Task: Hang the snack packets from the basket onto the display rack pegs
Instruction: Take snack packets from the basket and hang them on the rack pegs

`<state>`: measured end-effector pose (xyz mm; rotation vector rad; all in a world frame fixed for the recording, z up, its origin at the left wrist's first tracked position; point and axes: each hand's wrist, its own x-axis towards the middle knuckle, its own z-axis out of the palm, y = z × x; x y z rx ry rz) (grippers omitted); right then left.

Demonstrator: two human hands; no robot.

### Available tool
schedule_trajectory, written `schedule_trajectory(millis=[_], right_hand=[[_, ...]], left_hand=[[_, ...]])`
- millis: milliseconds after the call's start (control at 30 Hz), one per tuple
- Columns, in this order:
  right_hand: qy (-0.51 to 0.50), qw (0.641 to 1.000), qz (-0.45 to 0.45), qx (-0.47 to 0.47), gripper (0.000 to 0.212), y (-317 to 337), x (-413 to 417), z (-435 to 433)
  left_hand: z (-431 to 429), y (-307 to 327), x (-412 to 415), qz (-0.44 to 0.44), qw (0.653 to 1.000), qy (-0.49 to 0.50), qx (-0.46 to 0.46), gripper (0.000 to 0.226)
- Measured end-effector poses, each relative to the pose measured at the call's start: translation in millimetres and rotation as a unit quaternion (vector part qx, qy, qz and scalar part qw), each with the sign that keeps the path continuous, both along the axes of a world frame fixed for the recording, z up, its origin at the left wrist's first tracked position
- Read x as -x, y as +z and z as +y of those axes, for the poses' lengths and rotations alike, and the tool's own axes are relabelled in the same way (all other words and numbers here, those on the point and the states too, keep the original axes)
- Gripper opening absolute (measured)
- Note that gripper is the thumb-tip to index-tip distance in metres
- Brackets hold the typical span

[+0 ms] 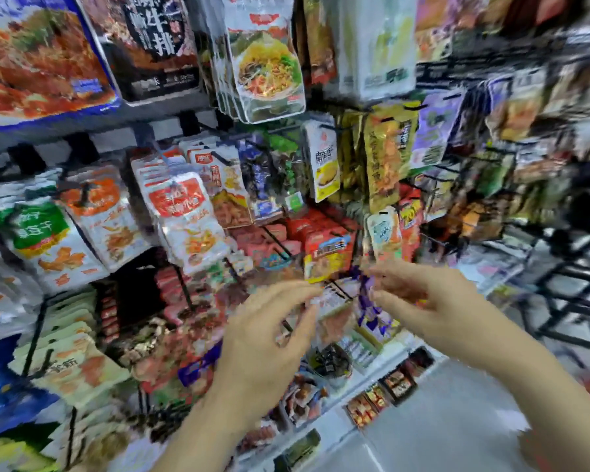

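Shop rack (pixel 92 129), packed w/ hanging snack packets, fills the view from 7 o'clock through 12 to 3. Grey floor (pixel 440 420) shows at 5 o'clock. Heavy motion blur throughout, so fine detail is lost.

Hands: your left hand (pixel 269 338) sits just below centre, w/ its forearm entering from 6 o'clock. Its fingers are nearly straight and set apart from the thumb, w/ nothing gripped. Your right hand (pixel 436 301) sits at 4 o'clock of centre and points toward 9 o'clock. Its forefinger lies above and its thumb below the top edge of a purple packet (pixel 372 315). You cannot tell through the blur whether they pinch it.

Task items: the purple packet hangs between your two hands, just right of centre. A pale packet (pixel 334 303) is immediately at its 9 o'clock side, at your left fingertips; contact can't be confirmed. A thin black peg (pixel 342 290) crosses the top of the pale packet.

Surroundings:
- a noodle packet (pixel 269 73) at 12 o'clock
- a yellow packet (pixel 326 165) at 1 o'clock
- red-and-white packets (pixel 181 206) at 10 o'clock
- a green-label packet (pixel 41 229) at 9 o'clock
- red packets (pixel 327 253) directly above your hands
- a black wire frame (pixel 576 301) at 3 o'clock
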<state>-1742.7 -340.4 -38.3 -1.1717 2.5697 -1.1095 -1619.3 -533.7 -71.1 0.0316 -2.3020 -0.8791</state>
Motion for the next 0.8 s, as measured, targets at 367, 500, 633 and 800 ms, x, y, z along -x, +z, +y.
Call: schedule_trajectory(millis=[367, 500, 633, 800], right_hand=[[-0.176, 0.966, 0.004, -0.191, 0.025, -46.6, 23.6, 294.1], [-0.271, 0.938, -0.058, -0.207, 0.017, -83.8, 19.9, 419.6], [-0.406, 0.898, -0.130, -0.106, 0.018, -114.2, 4.9, 523.1], [-0.541, 0.808, -0.226, 0.051, 0.021, -175.5, 4.4, 613.1]], left_hand=[[248.0, -60.0, 96.0, -0.183, 0.962, -0.199, -0.024, 0.022], [355.9, -95.8, 135.0, -0.218, 0.937, -0.271, -0.011, 0.025], [442.3, -123.5, 169.7, -0.258, 0.913, -0.316, -0.007, 0.033], [523.4, -159.4, 221.9, -0.308, 0.886, -0.345, 0.028, 0.029]])
